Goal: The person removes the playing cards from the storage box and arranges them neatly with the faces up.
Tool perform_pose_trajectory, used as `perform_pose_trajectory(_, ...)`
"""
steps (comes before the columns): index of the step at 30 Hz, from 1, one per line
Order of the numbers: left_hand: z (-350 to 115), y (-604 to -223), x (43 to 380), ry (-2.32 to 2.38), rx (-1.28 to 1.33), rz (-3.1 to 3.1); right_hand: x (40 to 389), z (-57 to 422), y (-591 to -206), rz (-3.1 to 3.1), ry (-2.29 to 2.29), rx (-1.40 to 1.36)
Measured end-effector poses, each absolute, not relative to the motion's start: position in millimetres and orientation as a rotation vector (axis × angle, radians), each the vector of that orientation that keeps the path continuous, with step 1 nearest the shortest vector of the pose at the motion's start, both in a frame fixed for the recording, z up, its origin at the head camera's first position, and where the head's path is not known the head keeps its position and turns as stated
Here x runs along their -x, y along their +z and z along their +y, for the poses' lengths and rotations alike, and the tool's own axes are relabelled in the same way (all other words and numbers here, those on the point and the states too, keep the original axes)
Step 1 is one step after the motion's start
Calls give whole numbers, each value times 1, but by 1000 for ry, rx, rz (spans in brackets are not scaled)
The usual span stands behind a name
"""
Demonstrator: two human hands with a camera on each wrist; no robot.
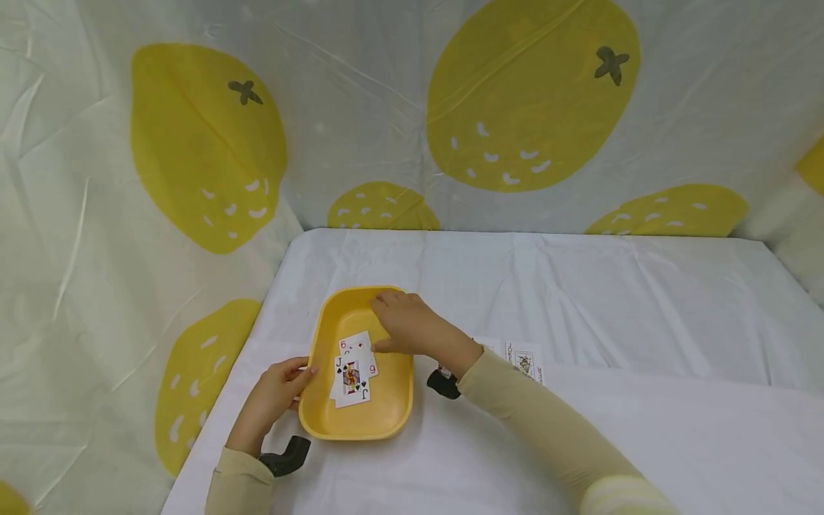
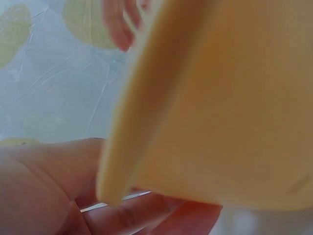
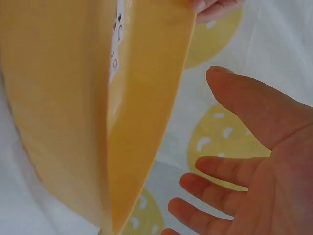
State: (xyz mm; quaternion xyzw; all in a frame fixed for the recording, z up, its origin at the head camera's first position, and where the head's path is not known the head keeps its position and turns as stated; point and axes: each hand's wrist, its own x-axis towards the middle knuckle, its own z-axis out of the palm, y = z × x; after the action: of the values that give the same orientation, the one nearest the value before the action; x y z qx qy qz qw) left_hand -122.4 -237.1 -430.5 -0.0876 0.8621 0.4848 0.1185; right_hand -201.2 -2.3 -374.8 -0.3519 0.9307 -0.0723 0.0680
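Observation:
A yellow plastic tray [image 1: 393, 415] has several playing cards inside, overlapping. The jack of spades [image 1: 352, 383] lies face up on top, with a six of diamonds [image 1: 362, 345] partly under it. My left hand [image 1: 273, 392] holds the tray's left side, thumb at the rim; in the left wrist view its fingers [image 2: 132, 215] show beneath the tray. Over the far right part of the tray, my right hand [image 1: 407, 323] hangs with fingers spread. Nothing is between those fingers [image 3: 220, 171] in the right wrist view, where they are apart from the tray wall.
More cards, including a joker [image 1: 524, 363], lie on the white tablecloth [image 1: 611, 307] right of the tray, partly hidden by my right forearm. A lemon-print curtain [image 1: 360, 107] hangs behind and at the left of the table. Dark wrist mounts [image 1: 286, 456] jut from both wrists.

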Motion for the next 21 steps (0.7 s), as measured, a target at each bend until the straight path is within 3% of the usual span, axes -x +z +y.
perform_pose_trajectory(11, -237, -432, 122, 1397, 217, 2552, 181, -67, -387, 2710, 92, 1154)
perform_pose_trajectory(21, -236, -430, 121, 1402, 203, 2551, 173, -84, -404, 2654, 234, 1096)
